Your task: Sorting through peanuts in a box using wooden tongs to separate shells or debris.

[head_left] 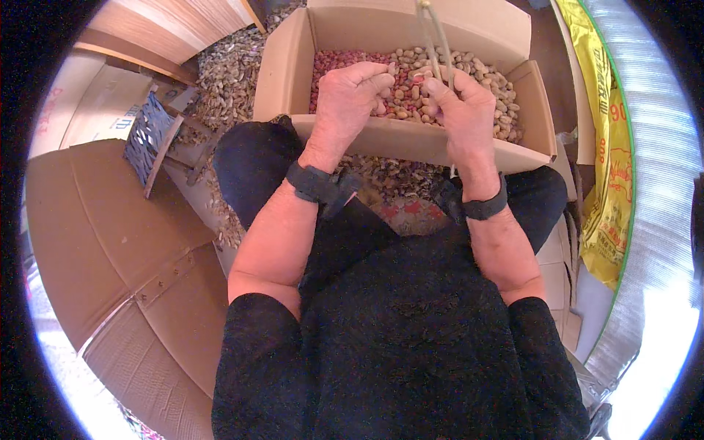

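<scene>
My left hand [352, 99] is over the cardboard box [357, 132], thumb and fingertips pinched on a small pale bit [391, 67] that looks like peanut shell. A short gap separates it from my right hand [465, 104], which grips a bent stick [441, 38] folded like tongs, its bend pointing up and away. At the right thumb and fingertips is a split peanut [421, 76] with a red kernel showing. Below both hands, unshelled peanuts [503, 96] fill the box's right side, and shelled red kernels [333, 59] lie on the left.
Peanut shells [228, 77] cover the floor to the left and beneath the box. A small stool with a woven seat [146, 140] lies tipped near flattened cardboard [82, 220]. On the right are a yellow printed sack [602, 220] and a silvery sheet [654, 137]. My knees flank the box.
</scene>
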Motion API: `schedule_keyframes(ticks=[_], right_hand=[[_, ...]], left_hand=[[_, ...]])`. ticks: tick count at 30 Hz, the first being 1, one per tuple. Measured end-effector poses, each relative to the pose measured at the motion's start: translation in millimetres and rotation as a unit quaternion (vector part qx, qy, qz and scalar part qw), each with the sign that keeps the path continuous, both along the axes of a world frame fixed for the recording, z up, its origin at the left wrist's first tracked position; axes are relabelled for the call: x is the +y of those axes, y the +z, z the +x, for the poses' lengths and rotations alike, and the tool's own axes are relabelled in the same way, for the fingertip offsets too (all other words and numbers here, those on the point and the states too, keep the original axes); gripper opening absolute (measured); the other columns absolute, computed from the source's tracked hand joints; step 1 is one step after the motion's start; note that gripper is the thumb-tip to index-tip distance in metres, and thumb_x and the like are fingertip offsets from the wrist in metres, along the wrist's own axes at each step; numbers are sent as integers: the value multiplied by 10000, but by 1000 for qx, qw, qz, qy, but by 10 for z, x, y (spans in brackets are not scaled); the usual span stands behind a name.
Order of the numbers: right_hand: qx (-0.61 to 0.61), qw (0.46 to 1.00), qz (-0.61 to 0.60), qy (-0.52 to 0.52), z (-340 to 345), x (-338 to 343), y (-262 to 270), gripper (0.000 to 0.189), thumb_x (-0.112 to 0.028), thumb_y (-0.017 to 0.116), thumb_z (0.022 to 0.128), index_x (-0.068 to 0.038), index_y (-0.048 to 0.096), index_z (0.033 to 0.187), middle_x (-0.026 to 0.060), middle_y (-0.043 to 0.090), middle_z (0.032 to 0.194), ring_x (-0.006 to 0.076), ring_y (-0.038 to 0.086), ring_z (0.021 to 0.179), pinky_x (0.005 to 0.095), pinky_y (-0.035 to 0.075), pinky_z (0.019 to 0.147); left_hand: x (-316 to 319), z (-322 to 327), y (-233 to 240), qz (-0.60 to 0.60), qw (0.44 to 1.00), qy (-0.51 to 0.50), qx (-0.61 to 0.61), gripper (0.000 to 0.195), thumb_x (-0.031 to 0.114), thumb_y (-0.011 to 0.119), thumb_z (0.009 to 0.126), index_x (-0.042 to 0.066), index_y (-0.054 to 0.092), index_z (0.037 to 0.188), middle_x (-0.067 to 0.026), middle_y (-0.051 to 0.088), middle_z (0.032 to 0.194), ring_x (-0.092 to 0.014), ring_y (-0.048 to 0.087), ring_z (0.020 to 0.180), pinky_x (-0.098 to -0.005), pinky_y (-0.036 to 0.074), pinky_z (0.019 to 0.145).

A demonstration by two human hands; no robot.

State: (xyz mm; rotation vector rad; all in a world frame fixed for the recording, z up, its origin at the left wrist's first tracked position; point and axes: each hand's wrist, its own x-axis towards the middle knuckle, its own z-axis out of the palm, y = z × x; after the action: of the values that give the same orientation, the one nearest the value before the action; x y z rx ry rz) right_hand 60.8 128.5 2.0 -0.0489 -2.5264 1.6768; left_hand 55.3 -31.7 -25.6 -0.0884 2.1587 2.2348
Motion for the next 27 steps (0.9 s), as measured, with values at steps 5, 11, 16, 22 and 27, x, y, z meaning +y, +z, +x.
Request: schedule_keyframes(ticks=[5, 11, 16, 22, 27], right_hand=[[160, 977, 143, 11, -15, 40, -67, 160, -135, 663, 757, -7, 653, 852, 131, 590, 655, 219, 555, 577, 331, 438, 555], [32, 996, 73, 33, 1, 11, 21, 151, -144, 646, 772, 2, 639, 811, 114, 562, 603, 174, 539, 546, 316, 420, 514], [29, 997, 40, 54, 37, -83, -43, 121, -139, 613, 835, -41, 661, 889, -37, 513, 582, 37, 458, 531, 205, 364, 489], [50, 994, 83, 50, 47, -58, -111, 166, -169, 614, 808, -4, 632, 807, 92, 568, 598, 158, 542, 522, 297, 430, 505], [-39, 998, -47, 22, 53, -78, -36, 181, -182, 617, 818, -2, 629, 805, 66, 584, 587, 118, 539, 507, 280, 429, 491]], left_hand=[[4, 30, 35, 54, 998, -26, -21, 125, 68, 619, 814, -21, 668, 887, -43, 614, 660, -78, 548, 519, -211, 463, 490], [48, 62, 67, 14, 998, -63, -22, 126, 86, 619, 810, -7, 674, 875, -39, 616, 659, -80, 545, 536, -229, 444, 489], [81, 64, -3, -95, 990, -77, 69, 145, 128, 607, 840, -3, 667, 859, -21, 592, 650, -82, 537, 542, -230, 431, 494], [66, 65, 49, -114, 986, -97, 78, 140, 119, 588, 844, -6, 648, 848, -31, 578, 637, -90, 540, 536, -244, 438, 500], [43, 56, 28, -40, 994, -102, 22, 143, 126, 571, 856, 0, 638, 845, -23, 578, 644, -84, 534, 529, -244, 435, 495]])
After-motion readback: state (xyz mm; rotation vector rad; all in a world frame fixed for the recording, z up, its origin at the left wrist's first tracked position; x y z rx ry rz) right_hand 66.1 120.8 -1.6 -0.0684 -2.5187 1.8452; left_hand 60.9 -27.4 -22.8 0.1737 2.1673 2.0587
